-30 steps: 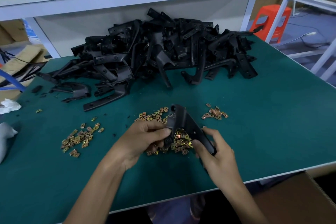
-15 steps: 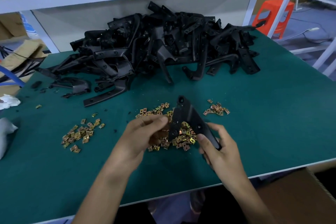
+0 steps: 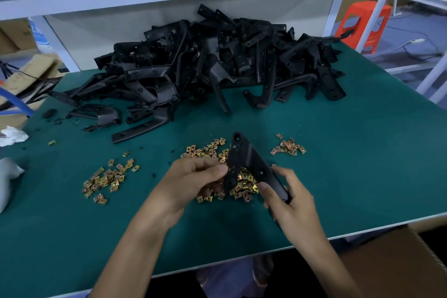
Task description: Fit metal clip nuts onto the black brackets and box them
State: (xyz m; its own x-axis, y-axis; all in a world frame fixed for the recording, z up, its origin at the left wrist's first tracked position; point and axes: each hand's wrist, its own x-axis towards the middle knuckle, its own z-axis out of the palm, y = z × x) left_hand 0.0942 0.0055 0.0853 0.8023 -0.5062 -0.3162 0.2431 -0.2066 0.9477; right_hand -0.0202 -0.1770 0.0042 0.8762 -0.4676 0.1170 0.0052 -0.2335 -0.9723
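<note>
Matte black plastic bracket (image 3: 249,164), flat and bent like a boomerang with round screw holes, is held up over the near edge of the desk (image 3: 362,152), right above the middle heap of clip nuts (image 3: 243,189). Those are little squarish folded bits of shiny brassy metal. There's a left scatter (image 3: 106,179) toward the left edge and a small scatter (image 3: 289,147) just right of the bracket.

The desk top is a dull green mat. Big tangled bracket heap (image 3: 217,65) along the far edge, way too jumbled to count.

Right hand (image 3: 287,198) is wrapped round the bracket's lower arm, hiding its end. Left hand (image 3: 193,181) has thumb and curled fingers pinching the other arm's edge. Can't tell if a nut is under those fingertips.

Brown cardboard box (image 3: 399,266) sits below the near right corner, cut off by the frame.
</note>
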